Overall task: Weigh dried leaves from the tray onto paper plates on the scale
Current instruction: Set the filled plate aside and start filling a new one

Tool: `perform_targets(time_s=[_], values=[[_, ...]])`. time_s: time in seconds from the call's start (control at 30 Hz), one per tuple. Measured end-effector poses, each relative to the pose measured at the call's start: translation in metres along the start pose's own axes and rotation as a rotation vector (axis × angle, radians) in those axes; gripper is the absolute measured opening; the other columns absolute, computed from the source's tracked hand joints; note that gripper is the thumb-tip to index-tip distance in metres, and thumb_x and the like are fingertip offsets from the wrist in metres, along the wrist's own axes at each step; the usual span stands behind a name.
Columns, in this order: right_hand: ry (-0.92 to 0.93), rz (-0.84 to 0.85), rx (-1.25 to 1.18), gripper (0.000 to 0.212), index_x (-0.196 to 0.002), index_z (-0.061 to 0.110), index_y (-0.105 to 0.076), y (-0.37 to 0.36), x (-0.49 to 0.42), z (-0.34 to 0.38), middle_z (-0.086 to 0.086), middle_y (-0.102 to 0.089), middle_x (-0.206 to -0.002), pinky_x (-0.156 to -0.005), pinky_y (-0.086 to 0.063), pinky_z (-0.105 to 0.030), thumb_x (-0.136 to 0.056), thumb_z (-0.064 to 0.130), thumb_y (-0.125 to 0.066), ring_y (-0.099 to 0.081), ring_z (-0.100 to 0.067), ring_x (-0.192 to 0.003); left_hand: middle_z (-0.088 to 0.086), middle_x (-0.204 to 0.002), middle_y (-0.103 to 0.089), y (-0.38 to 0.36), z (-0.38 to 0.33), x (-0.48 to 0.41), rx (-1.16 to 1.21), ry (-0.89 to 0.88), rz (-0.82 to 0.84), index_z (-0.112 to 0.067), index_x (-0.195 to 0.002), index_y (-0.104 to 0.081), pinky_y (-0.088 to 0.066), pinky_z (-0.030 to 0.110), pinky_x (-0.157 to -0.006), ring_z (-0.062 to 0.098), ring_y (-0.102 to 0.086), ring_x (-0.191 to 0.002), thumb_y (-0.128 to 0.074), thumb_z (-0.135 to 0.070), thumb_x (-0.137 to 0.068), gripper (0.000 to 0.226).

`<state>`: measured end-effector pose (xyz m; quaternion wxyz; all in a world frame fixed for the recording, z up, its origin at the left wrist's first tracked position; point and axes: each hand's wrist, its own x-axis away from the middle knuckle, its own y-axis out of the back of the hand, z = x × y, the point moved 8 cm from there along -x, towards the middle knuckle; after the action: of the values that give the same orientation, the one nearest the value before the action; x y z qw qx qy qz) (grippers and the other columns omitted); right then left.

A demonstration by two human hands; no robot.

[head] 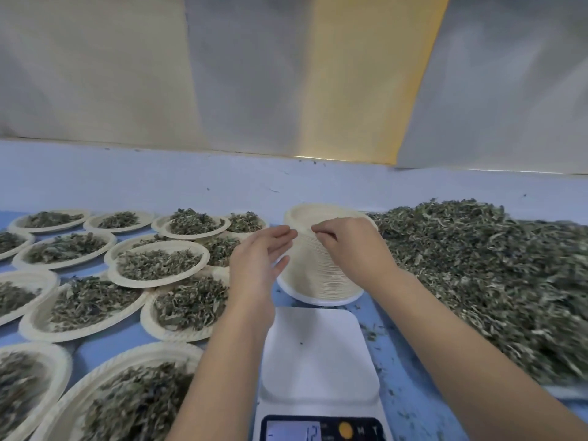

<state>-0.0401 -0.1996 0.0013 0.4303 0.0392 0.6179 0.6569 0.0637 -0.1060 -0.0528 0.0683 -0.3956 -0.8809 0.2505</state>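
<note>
A tall stack of cream paper plates [318, 272] stands on the blue table just behind the white scale [318, 354]. The scale's platform holds no plate and its display shows a reading. My left hand [257, 259] has straight fingers against the stack's left side near the top rim. At the rim's front edge my right hand [346, 243] has curled fingertips pinching the top plate. A big heap of dried green leaves [483, 275] fills the tray on the right.
Several paper plates filled with dried leaves [159, 262] crowd the table to the left of the scale, some overlapping. A pale panelled wall [286, 74] rises behind the table. Leaf crumbs dot the blue surface [401, 370] between the scale and the tray.
</note>
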Motion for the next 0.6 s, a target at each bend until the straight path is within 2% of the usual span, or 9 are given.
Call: perform_targets(time_s=[0.27, 0.43, 0.6], values=[[0.005, 0.042, 0.087, 0.03, -0.107, 0.003, -0.068, -0.005, -0.003, 0.001, -0.015, -0.068, -0.108, -0.088, -0.046, -0.043, -0.1, 0.017, -0.043, -0.059, -0.029, -0.103, -0.002, -0.079, -0.075, 0.003, -0.001, -0.001, 0.024, 0.011, -0.027, -0.01, -0.09, -0.067, -0.051, 0.022, -0.079, 0.01, -0.067, -0.092, -0.041, -0.001, -0.091, 0.028], [0.023, 0.001, 0.115, 0.028, -0.107, -0.001, -0.066, -0.009, -0.005, 0.003, -0.018, -0.067, -0.108, -0.088, -0.043, -0.044, -0.097, 0.008, -0.042, -0.058, -0.031, -0.102, -0.002, -0.08, -0.075, 0.004, 0.002, 0.0, 0.011, 0.024, -0.036, -0.01, -0.09, -0.067, -0.05, 0.022, -0.079, 0.01, -0.067, -0.092, -0.04, -0.001, -0.091, 0.028], [0.121, -0.119, 0.11, 0.031, -0.12, 0.006, -0.061, -0.01, -0.004, 0.006, -0.01, -0.063, -0.114, -0.09, -0.037, -0.033, -0.095, 0.001, -0.042, -0.049, -0.027, -0.11, -0.002, -0.081, -0.073, 0.004, 0.01, 0.002, -0.001, 0.058, -0.088, -0.009, -0.089, -0.067, -0.051, 0.024, -0.082, 0.012, -0.067, -0.09, -0.042, -0.001, -0.091, 0.026]])
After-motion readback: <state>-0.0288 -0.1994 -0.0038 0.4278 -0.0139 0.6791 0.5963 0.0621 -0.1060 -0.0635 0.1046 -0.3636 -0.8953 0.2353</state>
